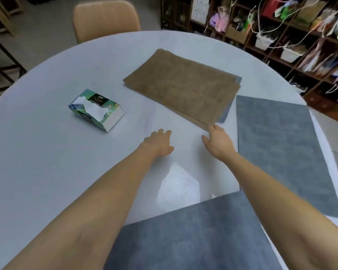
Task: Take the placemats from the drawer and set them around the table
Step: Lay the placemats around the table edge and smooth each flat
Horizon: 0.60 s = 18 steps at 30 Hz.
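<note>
A stack of brown placemats (pixel 180 86) lies on the round white table (pixel 47 145), past the middle, with a blue-grey edge showing under its right side. One grey placemat (pixel 277 149) lies flat at the table's right edge. Another grey placemat (pixel 193 236) lies at the near edge, under my forearms. My right hand (pixel 219 142) reaches forward with its fingertips touching the near corner of the brown stack. My left hand (pixel 160 142) hovers over the bare tabletop with relaxed fingers, holding nothing, a short way left of that corner.
A tissue box (pixel 96 110) sits on the table to the left of the stack. A tan chair (pixel 105 18) stands at the far side. Dark shelves (pixel 281 36) crammed with bags and boxes fill the back right.
</note>
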Tool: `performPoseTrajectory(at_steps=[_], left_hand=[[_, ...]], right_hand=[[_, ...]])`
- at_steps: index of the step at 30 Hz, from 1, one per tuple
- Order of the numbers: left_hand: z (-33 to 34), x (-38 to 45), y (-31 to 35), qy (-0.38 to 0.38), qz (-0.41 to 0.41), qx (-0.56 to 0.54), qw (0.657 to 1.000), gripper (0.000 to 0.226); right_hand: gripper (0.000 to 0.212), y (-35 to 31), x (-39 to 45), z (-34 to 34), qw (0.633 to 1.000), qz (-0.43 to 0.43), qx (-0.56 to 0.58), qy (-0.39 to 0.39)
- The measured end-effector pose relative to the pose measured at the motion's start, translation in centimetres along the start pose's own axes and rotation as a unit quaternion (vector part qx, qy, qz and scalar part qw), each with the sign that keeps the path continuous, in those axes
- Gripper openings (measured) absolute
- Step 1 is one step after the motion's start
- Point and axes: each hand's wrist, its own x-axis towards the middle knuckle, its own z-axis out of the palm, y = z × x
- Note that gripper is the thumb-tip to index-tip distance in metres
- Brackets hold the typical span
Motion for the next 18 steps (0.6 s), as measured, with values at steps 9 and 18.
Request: performPoseTrajectory(at_steps=[9,18], left_hand=[[5.3,6.8,2.1,0.017,-0.024,0.005,1.0,0.098],[5.4,7.0,1.8,0.036,-0.028,-0.016,0.999,0.1]], right_hand=[[0.064,3.2,11.3,3.7,0.993,-0.093,-0.073,0.015],[0.04,2.3,14.4,5.2,0.973,-0.139,-0.184,-0.018]])
